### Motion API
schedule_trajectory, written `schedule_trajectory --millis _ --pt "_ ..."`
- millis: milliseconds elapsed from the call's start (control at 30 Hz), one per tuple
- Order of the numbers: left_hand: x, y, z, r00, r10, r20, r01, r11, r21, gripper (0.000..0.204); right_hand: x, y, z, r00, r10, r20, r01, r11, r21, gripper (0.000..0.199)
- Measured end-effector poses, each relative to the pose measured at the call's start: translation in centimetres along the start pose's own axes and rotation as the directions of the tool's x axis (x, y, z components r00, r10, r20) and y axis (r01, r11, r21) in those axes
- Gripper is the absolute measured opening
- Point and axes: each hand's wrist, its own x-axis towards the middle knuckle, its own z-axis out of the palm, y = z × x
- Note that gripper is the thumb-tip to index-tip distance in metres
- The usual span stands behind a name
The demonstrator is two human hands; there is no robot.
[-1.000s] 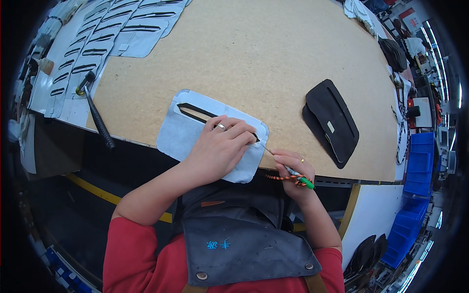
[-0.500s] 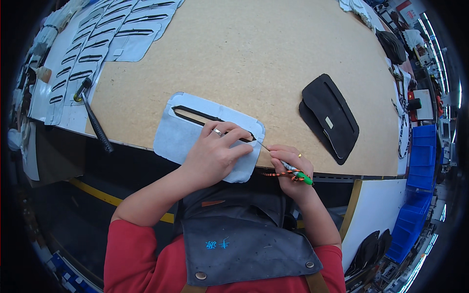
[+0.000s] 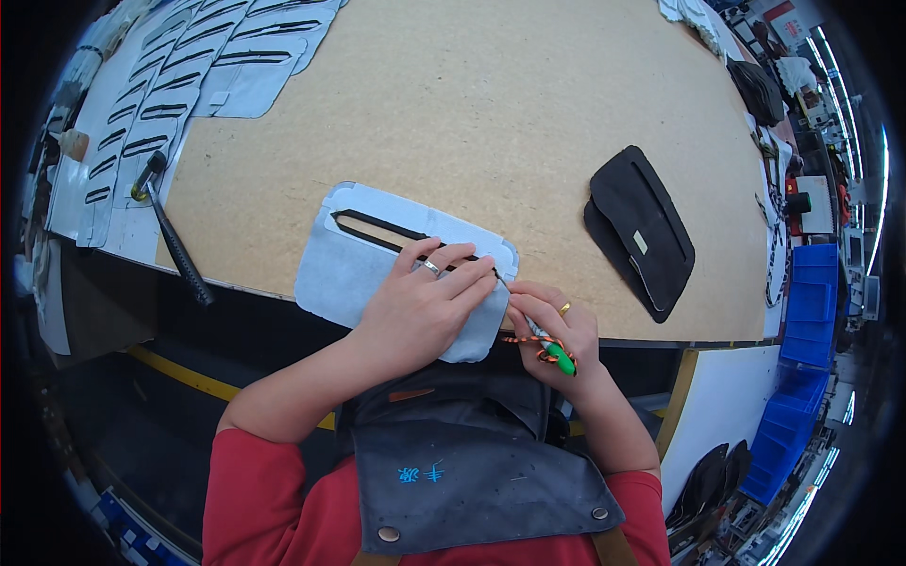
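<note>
A pale blue-grey panel with rounded corners lies at the table's near edge, its lower part overhanging. It has a long slot edged with black strips. My left hand rests on the panel, fingers stretched along the slot's right part and pressing it. My right hand grips a thin awl-like tool with a metal tip, a green end and an orange-and-black cord. The tip touches the slot's right end, close to my left fingertips; the exact contact is too small to make out.
On the right of the wooden tabletop lies a black flap case. A hammer lies at the left edge, near several overlapping slotted panels. Blue bins and a white board stand at the right.
My right hand has shifted slightly left, and the tool now stands steeper against the slot's end. My left fingers have slid a little right and lie flatter on the panel.
</note>
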Motion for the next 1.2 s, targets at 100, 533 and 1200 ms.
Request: schedule_trajectory --millis 100,533,1200 --pt "0.0 0.0 0.0 1.0 -0.004 0.011 0.004 1.0 0.003 0.028 0.2 0.3 0.3 0.996 0.061 -0.066 -0.052 0.99 0.131 0.017" --pt "0.4 0.6 -0.6 0.99 -0.074 0.118 0.072 0.997 0.023 0.045 0.1 2.0 -0.9 0.753 0.651 0.091 -0.468 0.435 0.769 0.016" --pt "0.0 -0.4 -1.1 0.991 0.014 0.134 0.001 0.994 -0.113 0.03 1.9 1.8 -0.6 0.807 0.506 0.305 -0.567 0.519 0.64 0.009"
